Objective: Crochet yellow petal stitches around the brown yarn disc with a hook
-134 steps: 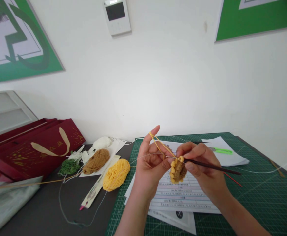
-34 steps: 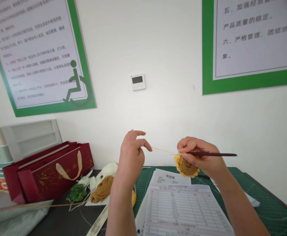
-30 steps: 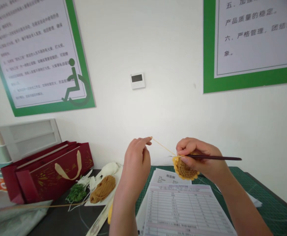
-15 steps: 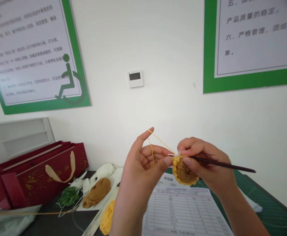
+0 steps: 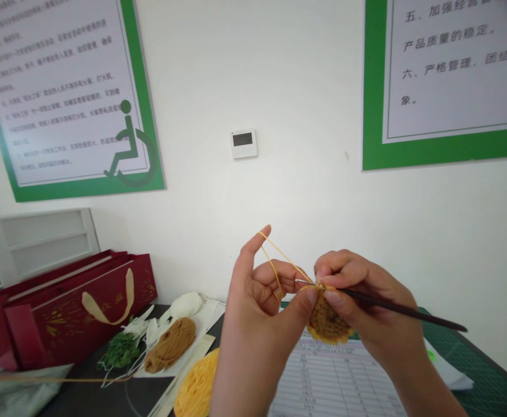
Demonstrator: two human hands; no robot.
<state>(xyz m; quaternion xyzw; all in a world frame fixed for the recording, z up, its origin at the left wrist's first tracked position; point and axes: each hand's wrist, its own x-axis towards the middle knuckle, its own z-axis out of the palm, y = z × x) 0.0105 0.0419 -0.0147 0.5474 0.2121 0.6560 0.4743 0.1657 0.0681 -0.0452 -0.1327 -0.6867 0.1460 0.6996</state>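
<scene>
A round crocheted piece (image 5: 328,319), brown with a yellow edge, hangs between my hands. My left hand (image 5: 264,301) pinches its upper left edge between thumb and fingers, and yellow yarn (image 5: 285,255) runs over its raised index finger down to the piece. My right hand (image 5: 362,289) grips a crochet hook (image 5: 392,304) with a dark handle. The hook's silver tip points left, at the top edge of the piece. Below lies a printed sheet (image 5: 335,376), partly covered by my forearms.
Balls of yellow (image 5: 197,385), brown (image 5: 173,346) and white yarn (image 5: 186,304) lie at the left, beside green yarn (image 5: 121,350). Behind them stands a dark red gift bag (image 5: 75,307). A green cutting mat (image 5: 474,370) is at the right. A small white wall panel (image 5: 243,144) hangs ahead.
The crocheted piece sits slightly lower and its yellow rim shows less. The hook's handle end has shifted right and down. The whole view has moved slightly.
</scene>
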